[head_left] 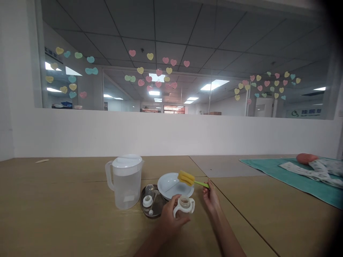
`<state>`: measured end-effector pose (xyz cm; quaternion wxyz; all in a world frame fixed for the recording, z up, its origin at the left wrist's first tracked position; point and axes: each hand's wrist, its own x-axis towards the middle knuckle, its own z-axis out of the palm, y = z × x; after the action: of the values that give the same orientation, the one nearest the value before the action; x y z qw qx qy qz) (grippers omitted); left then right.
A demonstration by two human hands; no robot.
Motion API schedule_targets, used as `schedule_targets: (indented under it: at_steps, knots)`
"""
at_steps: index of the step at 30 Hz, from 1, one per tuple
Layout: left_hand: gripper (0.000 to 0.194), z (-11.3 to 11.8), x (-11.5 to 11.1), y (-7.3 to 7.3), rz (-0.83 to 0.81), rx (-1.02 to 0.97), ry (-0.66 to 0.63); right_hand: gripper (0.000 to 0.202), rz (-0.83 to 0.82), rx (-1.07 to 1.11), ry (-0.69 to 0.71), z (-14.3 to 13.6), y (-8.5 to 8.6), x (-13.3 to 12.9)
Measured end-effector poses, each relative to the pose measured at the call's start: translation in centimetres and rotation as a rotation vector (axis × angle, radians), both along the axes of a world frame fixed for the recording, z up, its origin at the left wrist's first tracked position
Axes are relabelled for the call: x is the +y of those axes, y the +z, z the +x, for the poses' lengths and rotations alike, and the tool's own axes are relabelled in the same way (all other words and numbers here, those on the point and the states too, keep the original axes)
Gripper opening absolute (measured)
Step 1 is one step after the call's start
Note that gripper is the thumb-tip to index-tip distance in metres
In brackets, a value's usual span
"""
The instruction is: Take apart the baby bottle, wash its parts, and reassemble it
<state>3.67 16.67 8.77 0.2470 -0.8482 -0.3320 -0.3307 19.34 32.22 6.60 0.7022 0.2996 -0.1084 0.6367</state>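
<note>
Left grip (170, 216) curved wide around a two-handled bottle (184, 207), right grip (211, 198) pinched narrow on a green-handled sponge brush (187, 178)

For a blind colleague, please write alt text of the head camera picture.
A person's left hand holds a two-handled bottle; the right hand holds a yellow sponge brush by a white bowl. Left of them, a metal tray with small parts and a lidded pitcher stand on a brown table.

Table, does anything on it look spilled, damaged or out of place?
No spill or damage shows. One odd thing: a flat tan scrap lies alone on the table, far left, apart from the jug, bowl and bottle. What it is, I can't tell.
</note>
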Motion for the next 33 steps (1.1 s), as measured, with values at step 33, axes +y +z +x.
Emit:
schedule_targets:
  at_steps: [33]
  knots:
    - [0.047,-2.5,-1.8,4.9,1.245,0.268,0.427,0.044,0.238,-0.283,-0.373,-1.3,0.7,-2.6]
